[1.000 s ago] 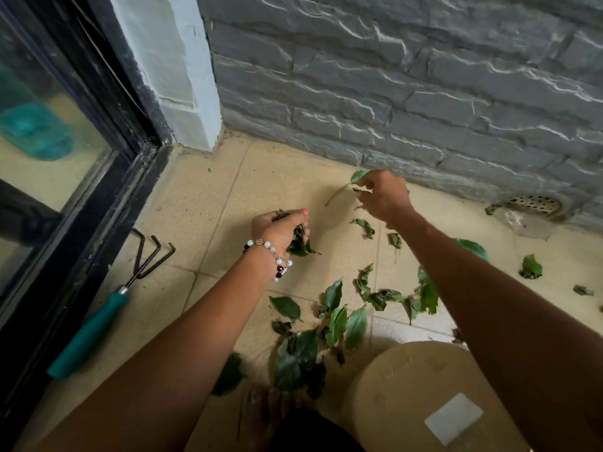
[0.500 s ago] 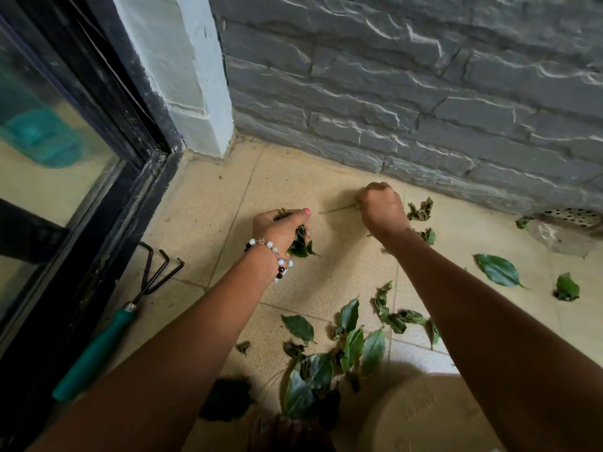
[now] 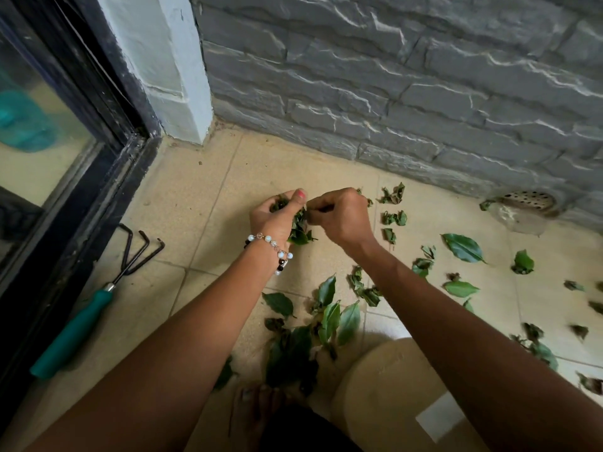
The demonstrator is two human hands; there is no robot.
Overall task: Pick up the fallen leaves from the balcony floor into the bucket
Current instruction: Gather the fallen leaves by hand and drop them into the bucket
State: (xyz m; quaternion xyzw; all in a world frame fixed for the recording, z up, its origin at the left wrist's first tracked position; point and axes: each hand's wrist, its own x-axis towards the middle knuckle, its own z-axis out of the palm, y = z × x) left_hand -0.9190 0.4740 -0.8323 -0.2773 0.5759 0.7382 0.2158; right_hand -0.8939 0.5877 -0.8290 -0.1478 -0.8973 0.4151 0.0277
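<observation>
My left hand (image 3: 277,215), with a bead bracelet on the wrist, grips a bunch of green leaves (image 3: 298,230) just above the beige floor tiles. My right hand (image 3: 339,213) is right beside it, fingers curled and pinching a leaf stem against that bunch. Several loose green leaves lie scattered on the floor: a cluster (image 3: 329,318) between my forearms, a large flat leaf (image 3: 463,247) to the right, crumpled ones (image 3: 393,218) near the wall. A tan rounded container (image 3: 385,386), apparently the bucket, sits at the bottom under my right forearm.
A teal-handled hand rake (image 3: 85,318) lies on the floor at the left beside the black door frame (image 3: 81,203). A grey stone wall (image 3: 391,93) borders the back. A floor drain (image 3: 525,200) sits at the right by the wall. My foot (image 3: 257,409) shows at the bottom.
My right hand has moved left from the floor near the wall and met my left hand, bringing a picked leaf to the bunch. The left hand stayed in place.
</observation>
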